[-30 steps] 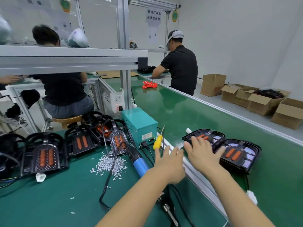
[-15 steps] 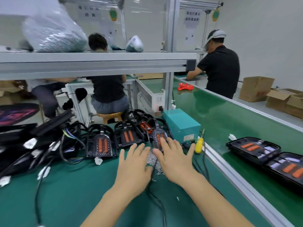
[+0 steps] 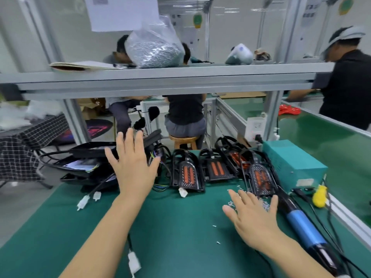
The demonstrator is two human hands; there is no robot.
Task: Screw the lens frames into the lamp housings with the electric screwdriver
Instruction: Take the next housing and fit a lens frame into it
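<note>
My left hand (image 3: pixel 132 167) is raised with fingers spread, reaching over a pile of black lamp housings with wires (image 3: pixel 90 167) at the left. Flat and with straight fingers, my right hand (image 3: pixel 255 217) hovers over a scatter of small silver screws (image 3: pixel 261 203) on the green mat. Three black lens frames with orange strips stand in a row behind: one (image 3: pixel 187 174), a second (image 3: pixel 215 167), a third (image 3: pixel 261 180). The blue electric screwdriver (image 3: pixel 305 227) lies on the mat just right of my right hand.
A teal power box (image 3: pixel 291 161) and a yellow plug (image 3: pixel 319 195) sit at the right by the conveyor rail. White connectors (image 3: pixel 86 199) lie loose on the green mat (image 3: pixel 180 227). A grey shelf (image 3: pixel 160 77) with a bag of screws spans overhead. People work beyond.
My view swung left from the conveyor to the bench. Both hands came off the finished lamps on the belt; the left now reaches toward the housing pile, the right is over the screws.
</note>
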